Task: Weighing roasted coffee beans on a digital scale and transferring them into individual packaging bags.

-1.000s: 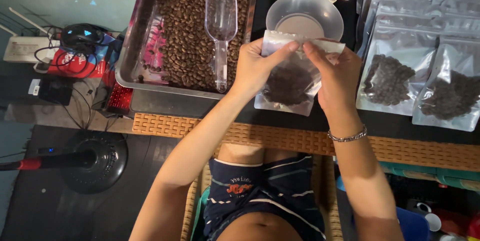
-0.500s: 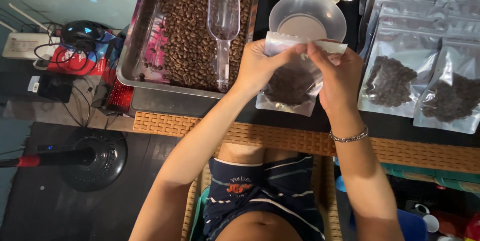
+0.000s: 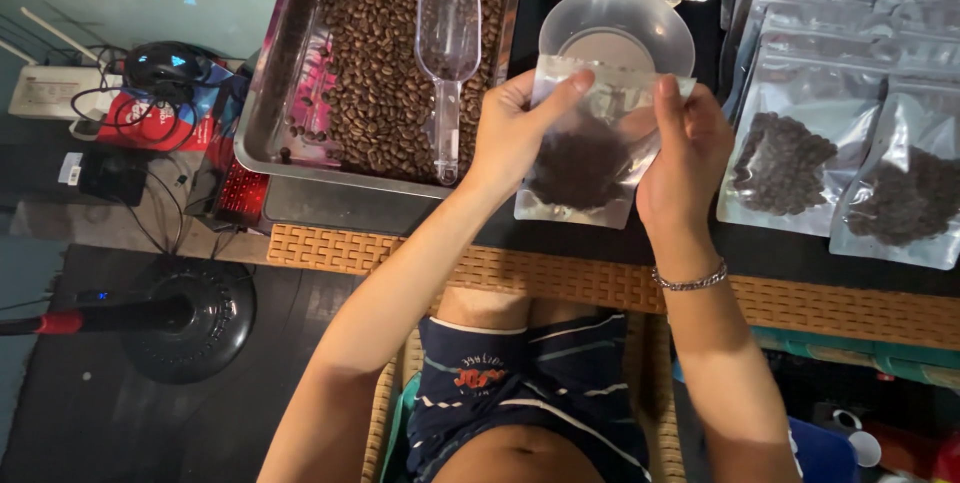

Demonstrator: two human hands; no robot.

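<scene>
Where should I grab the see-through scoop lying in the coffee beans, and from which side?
Grab the clear plastic scoop by its narrow handle, which points toward the near edge of the metal tray. Come from above on that near side: the handle lies on top of the coffee beans and is slim enough to pinch, while the wide bowl lies at the far end. The left hand is nearest.
</scene>
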